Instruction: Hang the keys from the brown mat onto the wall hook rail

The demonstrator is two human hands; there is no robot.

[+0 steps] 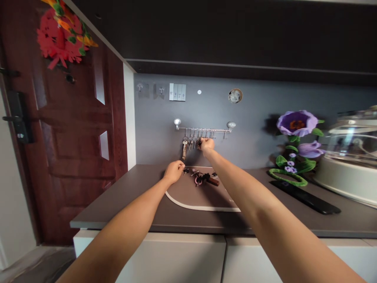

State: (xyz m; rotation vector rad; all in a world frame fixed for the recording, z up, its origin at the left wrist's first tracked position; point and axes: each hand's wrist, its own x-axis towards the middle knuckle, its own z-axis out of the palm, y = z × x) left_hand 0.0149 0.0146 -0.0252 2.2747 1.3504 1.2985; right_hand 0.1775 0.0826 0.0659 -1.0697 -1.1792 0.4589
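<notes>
A metal hook rail (pixel 203 129) is fixed to the grey wall, and several keys (pixel 184 149) hang from its left hooks. My right hand (pixel 207 144) is up at the middle of the rail, fingers closed on a dark key bunch (pixel 199 144), which they partly cover. Lower down, my left hand (pixel 174 172) is closed just above the left edge of a brown mat (pixel 191 198); what its fingers hold, if anything, is hidden. On the mat, right of that hand, lie more keys (pixel 198 181) with a pink ring and a brown fob (pixel 213 181).
To the right stand a purple crocheted flower (pixel 297 124), a black slab-like object (pixel 306 196) and a clear-domed white appliance (pixel 347 173). A dark cabinet (pixel 235 35) overhangs the counter (pixel 123 200). The red-brown door (pixel 79 157) is at left.
</notes>
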